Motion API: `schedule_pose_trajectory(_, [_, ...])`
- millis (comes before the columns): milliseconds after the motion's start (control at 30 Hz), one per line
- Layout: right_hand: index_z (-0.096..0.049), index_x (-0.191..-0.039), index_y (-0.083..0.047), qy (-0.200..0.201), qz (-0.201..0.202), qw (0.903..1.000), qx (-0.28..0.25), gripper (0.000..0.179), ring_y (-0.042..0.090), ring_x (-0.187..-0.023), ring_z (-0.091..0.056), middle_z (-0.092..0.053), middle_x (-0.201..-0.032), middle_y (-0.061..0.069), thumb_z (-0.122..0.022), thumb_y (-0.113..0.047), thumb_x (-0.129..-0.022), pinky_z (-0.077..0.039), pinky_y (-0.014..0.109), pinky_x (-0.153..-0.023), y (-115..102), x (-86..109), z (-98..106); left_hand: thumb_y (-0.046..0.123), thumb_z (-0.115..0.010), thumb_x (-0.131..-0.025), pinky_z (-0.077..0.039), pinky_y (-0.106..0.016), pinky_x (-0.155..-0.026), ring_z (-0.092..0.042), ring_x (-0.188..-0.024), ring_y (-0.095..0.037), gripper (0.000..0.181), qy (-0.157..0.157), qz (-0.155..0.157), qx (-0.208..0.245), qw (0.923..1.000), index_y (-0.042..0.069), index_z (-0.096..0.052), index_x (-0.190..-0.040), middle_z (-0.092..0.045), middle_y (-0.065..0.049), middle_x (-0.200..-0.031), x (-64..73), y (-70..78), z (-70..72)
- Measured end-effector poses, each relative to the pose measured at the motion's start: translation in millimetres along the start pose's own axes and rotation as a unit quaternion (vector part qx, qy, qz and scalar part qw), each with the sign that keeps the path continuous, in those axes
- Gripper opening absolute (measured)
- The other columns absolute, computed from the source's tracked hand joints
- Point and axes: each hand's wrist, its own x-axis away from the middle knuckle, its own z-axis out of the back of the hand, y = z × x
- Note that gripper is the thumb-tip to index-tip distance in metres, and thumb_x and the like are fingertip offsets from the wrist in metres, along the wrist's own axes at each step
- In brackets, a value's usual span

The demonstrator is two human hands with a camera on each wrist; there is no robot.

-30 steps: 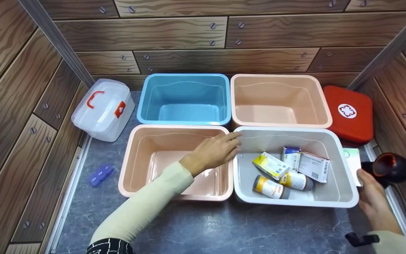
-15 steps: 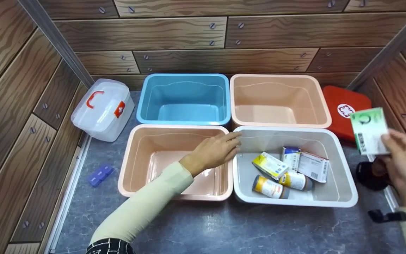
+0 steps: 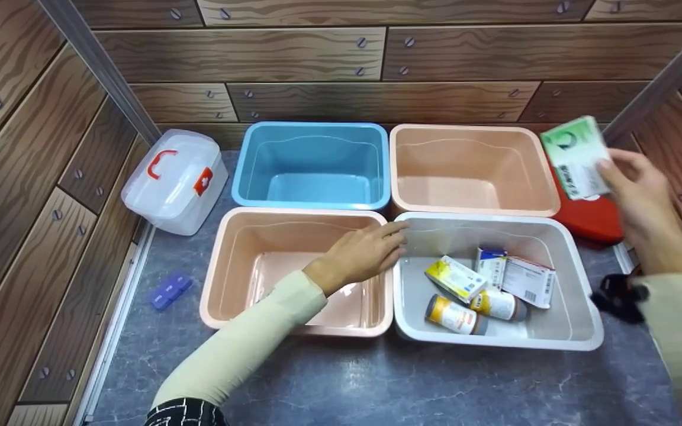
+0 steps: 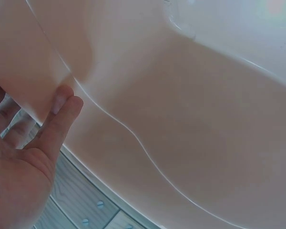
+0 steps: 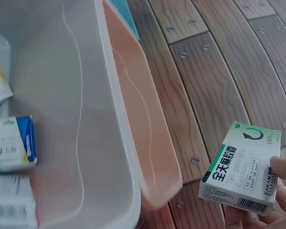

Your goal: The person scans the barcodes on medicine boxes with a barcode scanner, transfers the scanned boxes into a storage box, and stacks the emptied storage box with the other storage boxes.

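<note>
Holding up a little green and white box

Sitting under both hands is a gray table with wooden walls around it. Four big tubs stand close together on it. The left hand rests with its fingers laid out flat on the rim where the near pink tub meets the white tub. It holds nothing. Past that hand are the blue tub and the far pink tub.

Far out to the left of the left hand sits a clear case with a red handle. A red case lies right below the right hand.

Inside the white tub, between the two hands, lie some small things: a yellow box, a white box and two little bottles.

The right hand is up in the air, above the red case and just beside the far pink tub. Its fingers and thumb pinch one end of the green and white box.

That box looks like thin card, so it is likely very light and a bit stiff, but it could dent if squeezed hard. Its sides look smooth and may slip. A soft pinch across the two flat faces, near the short end, seems the best place to hold it.

A small purple pill case lies on the table, out to the left of the left hand.
</note>
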Motion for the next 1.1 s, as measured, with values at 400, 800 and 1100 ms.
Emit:
schedule_pose_trajectory(400, [-0.066,-0.115,-0.016,-0.038,-0.001,0.9928,0.114,0.016,0.003,-0.084,-0.069,-0.073,-0.092,-0.012,-0.071,-0.004,-0.104,-0.059,0.015,-0.073,41.3,-53.8,-85.0,0.035,-0.048,-0.118,-0.066,-0.045,-0.093,-0.073,-0.126,-0.031,0.035,-0.008,0.005,-0.001,1.0000,0.016,-0.068,-0.139,-0.052,-0.004,-0.167,0.5,-1.4,-0.7])
schedule_pose_trajectory(800, [-0.066,-0.129,0.001,-0.073,-0.017,0.9416,0.328,0.028,-0.001,-0.082,-0.065,-0.067,-0.088,-0.016,-0.071,-0.015,-0.106,-0.056,0.015,-0.077,92.9,-90.3,-132.2,0.036,-0.047,-0.118,-0.066,-0.044,-0.091,-0.073,-0.125,-0.030,0.037,-0.010,0.004,-0.009,0.9999,0.017,-0.068,-0.141,-0.052,-0.005,-0.167,-0.2,-1.9,1.1])
schedule_pose_trajectory(1100, [-0.063,-0.133,0.008,-0.130,-0.058,0.8732,0.466,0.038,0.016,-0.101,-0.058,-0.067,-0.122,0.018,-0.070,-0.020,-0.107,-0.047,0.020,-0.080,116.3,-99.1,-121.4,0.035,-0.045,-0.118,-0.066,-0.045,-0.092,-0.073,-0.126,-0.030,0.036,-0.013,0.008,-0.008,0.9998,0.018,-0.068,-0.139,-0.052,-0.003,-0.167,-0.3,1.0,1.2])
